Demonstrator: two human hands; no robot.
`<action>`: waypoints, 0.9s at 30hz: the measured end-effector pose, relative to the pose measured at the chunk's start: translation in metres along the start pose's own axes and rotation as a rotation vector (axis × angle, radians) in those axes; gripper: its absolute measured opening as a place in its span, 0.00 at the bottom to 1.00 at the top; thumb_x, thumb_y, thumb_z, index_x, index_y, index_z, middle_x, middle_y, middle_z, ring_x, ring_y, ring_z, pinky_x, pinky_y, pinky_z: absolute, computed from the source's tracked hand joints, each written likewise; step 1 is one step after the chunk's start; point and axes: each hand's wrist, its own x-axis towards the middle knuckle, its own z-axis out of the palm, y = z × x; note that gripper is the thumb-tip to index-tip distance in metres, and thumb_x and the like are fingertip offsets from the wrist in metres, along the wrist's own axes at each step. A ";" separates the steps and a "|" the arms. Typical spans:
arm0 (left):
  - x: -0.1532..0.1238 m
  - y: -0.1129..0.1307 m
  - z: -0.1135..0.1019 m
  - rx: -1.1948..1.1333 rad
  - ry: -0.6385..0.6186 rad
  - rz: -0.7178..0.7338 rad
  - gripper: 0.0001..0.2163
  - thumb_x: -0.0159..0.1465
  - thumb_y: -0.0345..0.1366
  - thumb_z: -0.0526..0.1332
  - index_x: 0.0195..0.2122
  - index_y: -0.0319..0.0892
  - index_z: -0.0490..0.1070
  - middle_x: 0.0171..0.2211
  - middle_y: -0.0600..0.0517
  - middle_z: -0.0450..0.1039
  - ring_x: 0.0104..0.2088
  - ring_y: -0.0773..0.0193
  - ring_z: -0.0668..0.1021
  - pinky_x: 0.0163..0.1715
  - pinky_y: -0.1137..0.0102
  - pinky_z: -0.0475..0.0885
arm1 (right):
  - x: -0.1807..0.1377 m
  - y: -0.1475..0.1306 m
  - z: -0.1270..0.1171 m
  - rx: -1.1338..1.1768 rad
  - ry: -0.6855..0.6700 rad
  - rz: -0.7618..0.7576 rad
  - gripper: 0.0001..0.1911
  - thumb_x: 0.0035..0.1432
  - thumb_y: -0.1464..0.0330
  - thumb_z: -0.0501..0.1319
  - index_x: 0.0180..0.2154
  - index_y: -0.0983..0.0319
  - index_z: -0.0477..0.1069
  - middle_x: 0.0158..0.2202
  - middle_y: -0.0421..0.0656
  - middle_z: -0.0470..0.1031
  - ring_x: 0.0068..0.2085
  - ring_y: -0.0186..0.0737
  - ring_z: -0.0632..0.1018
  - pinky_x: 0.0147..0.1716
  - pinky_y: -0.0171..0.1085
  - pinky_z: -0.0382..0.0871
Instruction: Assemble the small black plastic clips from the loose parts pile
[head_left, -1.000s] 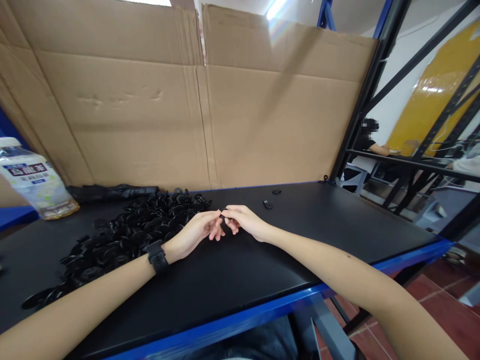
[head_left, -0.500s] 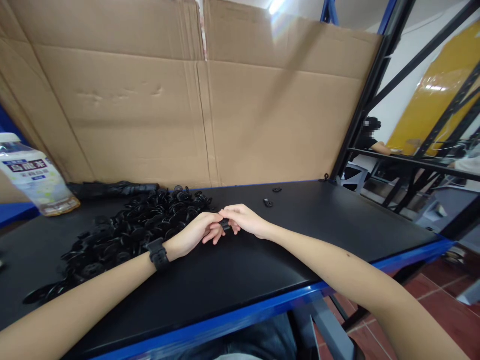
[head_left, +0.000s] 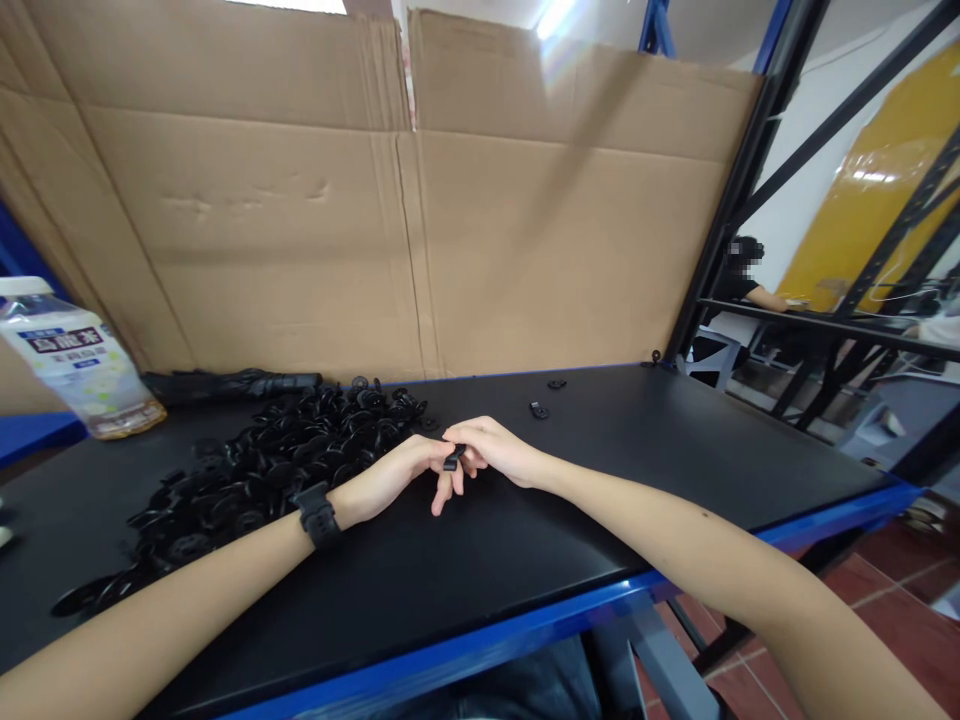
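Note:
My two hands meet at the middle of a black tabletop (head_left: 600, 480). My right hand (head_left: 495, 450) pinches a small black plastic part (head_left: 452, 457) between thumb and fingers. My left hand (head_left: 401, 472), with a black watch (head_left: 316, 514) on its wrist, touches the same part, and one finger points down toward the table. A heap of black round plastic parts (head_left: 255, 465) lies just left of my hands.
A clear plastic bottle (head_left: 75, 370) stands at the far left. Cardboard sheets (head_left: 375, 220) wall off the back of the table. Two loose black parts (head_left: 535, 409) lie beyond my hands. Black shelving (head_left: 825, 320) and another seated person (head_left: 739, 285) are at the right.
My hands stayed together at the same spot. The small part has turned between my fingers, and a finger of my left hand now points down.

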 end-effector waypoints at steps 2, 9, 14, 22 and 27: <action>0.000 0.000 0.000 -0.029 0.018 0.022 0.19 0.65 0.40 0.47 0.26 0.38 0.74 0.15 0.50 0.69 0.35 0.58 0.75 0.47 0.64 0.62 | -0.001 0.000 0.000 0.004 -0.010 -0.042 0.14 0.59 0.64 0.51 0.24 0.64 0.65 0.14 0.36 0.63 0.17 0.28 0.63 0.19 0.30 0.53; 0.002 -0.001 0.001 -0.056 0.121 -0.022 0.15 0.65 0.42 0.51 0.31 0.39 0.71 0.22 0.52 0.71 0.28 0.63 0.72 0.39 0.68 0.64 | -0.001 0.001 -0.003 -0.175 0.115 -0.182 0.18 0.59 0.58 0.52 0.23 0.63 0.61 0.18 0.37 0.64 0.20 0.29 0.65 0.22 0.31 0.58; 0.001 0.003 0.003 -0.042 0.116 -0.034 0.16 0.64 0.43 0.51 0.25 0.39 0.69 0.18 0.52 0.69 0.27 0.63 0.72 0.38 0.68 0.64 | -0.002 0.000 -0.004 -0.343 0.150 -0.237 0.18 0.60 0.59 0.51 0.22 0.63 0.60 0.19 0.37 0.63 0.23 0.31 0.66 0.25 0.31 0.57; 0.000 0.002 0.002 -0.084 0.157 -0.050 0.14 0.63 0.43 0.54 0.28 0.38 0.69 0.17 0.54 0.66 0.25 0.65 0.71 0.33 0.68 0.65 | -0.005 -0.004 -0.006 -0.270 0.085 -0.214 0.17 0.59 0.64 0.51 0.20 0.63 0.60 0.17 0.35 0.60 0.20 0.28 0.63 0.22 0.31 0.56; 0.000 0.001 0.001 -0.134 0.162 -0.037 0.11 0.62 0.41 0.55 0.32 0.37 0.68 0.24 0.53 0.68 0.26 0.66 0.70 0.33 0.69 0.66 | -0.002 0.000 -0.005 -0.156 0.060 -0.098 0.19 0.60 0.62 0.49 0.20 0.64 0.63 0.15 0.37 0.62 0.17 0.28 0.62 0.18 0.31 0.54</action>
